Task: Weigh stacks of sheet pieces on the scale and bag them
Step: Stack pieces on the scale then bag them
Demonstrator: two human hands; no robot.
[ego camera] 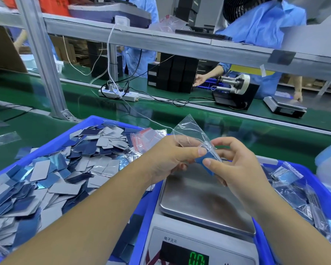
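1. The left hand (170, 155) pinches the mouth of one clear zip bag (189, 131), keeping it raised above the scale (203, 199), apparently so the opening stays spread.
2. The right hand (235, 163) pinches one small blue stack of sheet pieces (205, 162) at the bag mouth, partly entered; judged to be the bagging step after weighing.
3. The scale pan beneath both hands carries nothing; its green display shows zeros.
4. Left of the hands, one blue bin (69, 134) holds loose sheet pieces (69, 169), too many to count, with spare bags (149, 136) at its far edge.
5. Right of the hands, a second blue bin (311, 178) holds filled bags (294, 188), number uncertain.
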